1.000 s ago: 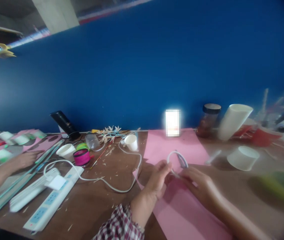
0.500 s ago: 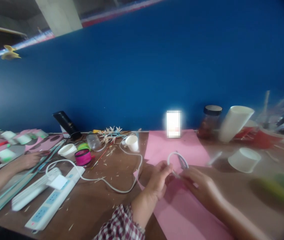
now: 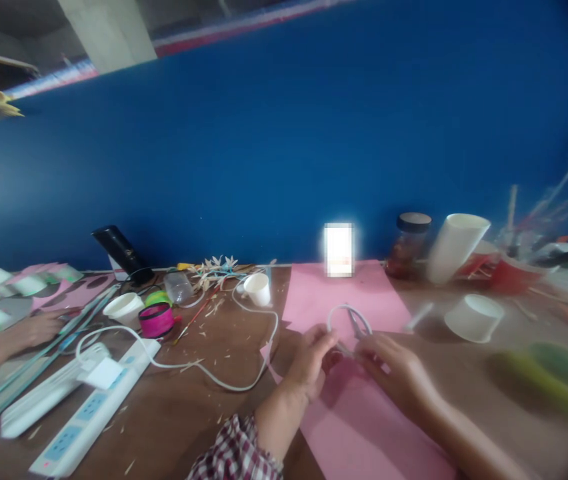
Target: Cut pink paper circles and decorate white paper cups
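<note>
While both hands [image 3: 349,363] pinch a white loop [image 3: 347,320], pink paper [image 3: 354,427] lies beneath.

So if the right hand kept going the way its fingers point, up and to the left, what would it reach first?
The right hand already pinches the looped white strip. Just beyond lie the left hand's fingers. Farther on is bare pink paper, then the white cable, though depth is hard to judge.

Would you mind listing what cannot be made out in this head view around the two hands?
- White loop: what it is made of is lost to blur.
- Left hand and right hand: the fingertips overlap, so the exact grip is unclear.
- Bright panel: pixelated, unreadable.
- Jar: contents are blurred.
- Another person's hand: blurred, and the arm is cut off by the left edge.
</note>
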Motion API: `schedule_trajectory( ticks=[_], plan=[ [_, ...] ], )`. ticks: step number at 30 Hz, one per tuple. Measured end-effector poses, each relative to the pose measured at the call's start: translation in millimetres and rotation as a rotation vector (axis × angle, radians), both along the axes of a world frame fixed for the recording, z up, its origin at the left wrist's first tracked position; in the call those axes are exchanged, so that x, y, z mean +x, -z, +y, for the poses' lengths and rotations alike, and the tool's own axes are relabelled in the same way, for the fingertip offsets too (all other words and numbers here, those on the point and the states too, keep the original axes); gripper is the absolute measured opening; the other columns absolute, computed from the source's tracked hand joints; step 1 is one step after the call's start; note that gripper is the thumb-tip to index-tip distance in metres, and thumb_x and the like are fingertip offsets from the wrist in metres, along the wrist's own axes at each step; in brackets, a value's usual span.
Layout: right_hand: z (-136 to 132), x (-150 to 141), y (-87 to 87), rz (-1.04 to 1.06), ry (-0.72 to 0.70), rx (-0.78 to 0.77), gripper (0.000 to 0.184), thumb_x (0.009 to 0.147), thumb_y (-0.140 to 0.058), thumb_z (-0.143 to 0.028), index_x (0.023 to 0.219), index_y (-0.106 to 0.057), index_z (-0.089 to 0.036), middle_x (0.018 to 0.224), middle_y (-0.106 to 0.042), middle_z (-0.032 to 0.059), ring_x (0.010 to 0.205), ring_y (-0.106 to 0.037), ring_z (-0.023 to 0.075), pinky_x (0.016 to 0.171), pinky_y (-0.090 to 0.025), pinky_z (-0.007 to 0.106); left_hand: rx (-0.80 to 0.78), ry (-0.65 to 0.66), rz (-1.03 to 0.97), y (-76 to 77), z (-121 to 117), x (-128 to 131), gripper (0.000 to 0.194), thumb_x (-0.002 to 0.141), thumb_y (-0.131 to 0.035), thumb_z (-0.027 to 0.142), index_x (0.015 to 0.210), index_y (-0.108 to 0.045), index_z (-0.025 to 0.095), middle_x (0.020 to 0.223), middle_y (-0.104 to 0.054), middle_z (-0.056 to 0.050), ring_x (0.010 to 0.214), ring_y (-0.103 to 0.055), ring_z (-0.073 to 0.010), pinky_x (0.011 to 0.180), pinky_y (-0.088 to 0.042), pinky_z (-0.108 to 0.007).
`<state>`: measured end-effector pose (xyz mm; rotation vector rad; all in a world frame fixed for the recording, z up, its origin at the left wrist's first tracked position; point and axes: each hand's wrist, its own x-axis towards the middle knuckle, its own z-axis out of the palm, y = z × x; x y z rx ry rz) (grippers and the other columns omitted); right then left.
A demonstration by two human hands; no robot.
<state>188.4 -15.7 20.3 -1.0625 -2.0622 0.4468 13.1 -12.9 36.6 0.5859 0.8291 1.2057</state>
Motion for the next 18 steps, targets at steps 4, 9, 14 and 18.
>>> schedule_trajectory(
  ticks=[4, 9, 14, 18],
  plan=[
    [0.1, -0.4, 0.9, -0.013, -0.003, 0.015, 0.011, 0.089, -0.052, -0.022, 0.084, -0.062, -0.021, 0.08, -0.063, 0.0029, 0.065, -0.058, 0.0146, 0.06, -0.046, 0.025, -0.013, -0.007, 0.006, -1.6, -0.5, -0.2, 0.034, 0.059, -0.081, 0.036, 0.07, -0.057, 0.015, 0.063, -0.058, 0.002, 0.054, -0.052, -0.0084, 0.055, -0.038, -0.021],
    [0.7, -0.6, 0.0, -0.024, -0.002, 0.035, 0.012, 0.09, -0.052, -0.022, 0.084, -0.063, -0.022, 0.081, -0.064, 0.0031, 0.067, -0.059, 0.0152, 0.061, -0.047, 0.025, -0.015, -0.005, 0.003, -0.3, 0.4, -0.7, 0.031, 0.062, -0.079, 0.036, 0.072, -0.059, 0.015, 0.064, -0.057, 0.002, 0.055, -0.051, -0.0078, 0.055, -0.037, -0.02],
    [2.8, 0.5, -0.1, -0.045, -0.002, 0.036, 0.014, 0.09, -0.05, -0.023, 0.085, -0.062, -0.021, 0.082, -0.064, 0.0041, 0.07, -0.061, 0.0162, 0.063, -0.048, 0.026, -0.007, -0.022, -0.018, 2.9, 2.4, -0.6, 0.029, 0.067, -0.076, 0.039, 0.08, -0.063, 0.015, 0.064, -0.055, 0.004, 0.054, -0.049, -0.0068, 0.054, -0.037, -0.021],
    [3.3, 1.2, 2.9, -0.041, 0.027, 0.039, 0.012, 0.089, -0.051, -0.023, 0.089, -0.062, -0.021, 0.088, -0.065, 0.005, 0.072, -0.062, 0.0167, 0.063, -0.051, 0.026, 0.013, -0.015, -0.031, 1.9, 2.0, -0.8, 0.025, 0.069, -0.075, 0.035, 0.079, -0.064, 0.015, 0.063, -0.054, 0.004, 0.054, -0.049, -0.0064, 0.055, -0.038, -0.02]
  ],
)
